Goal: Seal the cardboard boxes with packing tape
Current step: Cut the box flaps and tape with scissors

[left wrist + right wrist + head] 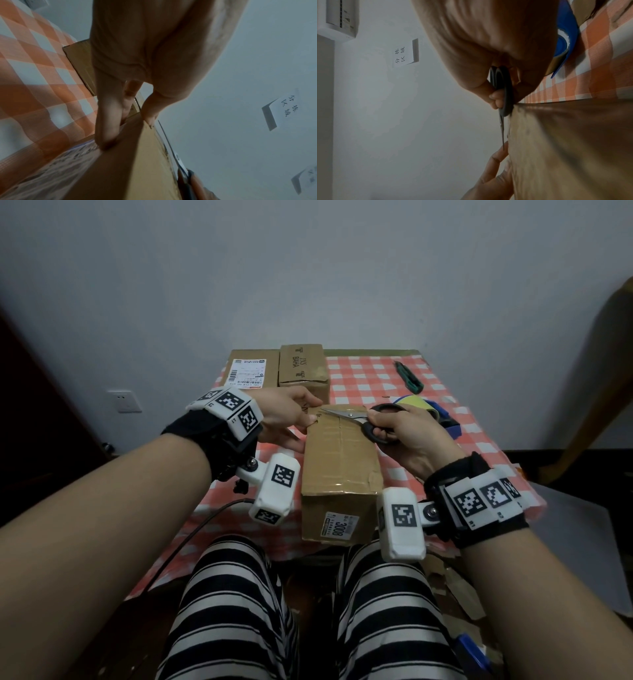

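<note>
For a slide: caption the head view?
Right hand holds scissors over a cardboard box; left hand holds its far end.

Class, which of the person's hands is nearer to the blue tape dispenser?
Right. The right hand, holding scissors, is right next to the tape dispenser; the left hand is across the box from it.

Dim, cool and evenly soft, falling from above so that the top of the cardboard box (150, 159) reads paler than its shaded side, with grey shadows thrown beside the paper notes (283, 108) on the wall. Bowed hard at the edges of the head view, corners darkened and forearms stretched wide. Smeared and out of focus in both wrist views across the near left hand (154, 47), right hand (488, 33) and checked tablecloth (34, 67), crisper only around the scissors (503, 92).
</note>
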